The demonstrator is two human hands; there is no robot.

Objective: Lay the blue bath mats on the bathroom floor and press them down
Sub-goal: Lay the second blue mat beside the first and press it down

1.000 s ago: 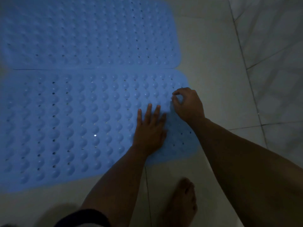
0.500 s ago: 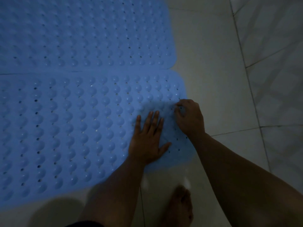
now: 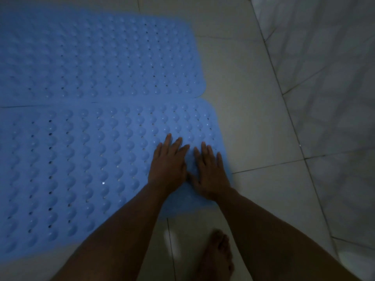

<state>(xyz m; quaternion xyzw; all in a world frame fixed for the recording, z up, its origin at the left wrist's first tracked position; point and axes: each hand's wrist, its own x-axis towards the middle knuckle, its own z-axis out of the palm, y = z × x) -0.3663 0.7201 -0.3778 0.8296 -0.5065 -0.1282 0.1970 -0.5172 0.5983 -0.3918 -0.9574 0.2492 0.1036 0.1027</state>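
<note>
— Across the left of the floor, we are looking at the nearer blue bath mat, lying flat on the pale floor tiles, its top covered in rounded bumps and small drain holes. The farther blue bath mat is lying just beyond it, their long edges meeting or nearly so.

— Are we pressing yet?

— We are judging so. Moving rightward, our left hand is resting palm down on the nearer mat near its right end, fingers extended and close together. Just beside it, our right hand is lying flat too, fingers slightly spread, close to the mat's rounded right edge. Neither hand is gripping anything.

— How is this mat going to handle?

— We are guessing it is soft, flexible rubber or vinyl, light enough to drag, and probably grippy underneath, though the underside is hidden from us. It is likely to bend or fold if lifted by one corner, so we are thinking a hold along the short right edge, with both hands apart, is the safer grip for shifting it. For seating it, flat palms are serving better than fingertips.

— And farther right?

— We are seeing our bare foot on the tiles below the hands, then the marbled wall tiles at the far right.
</note>
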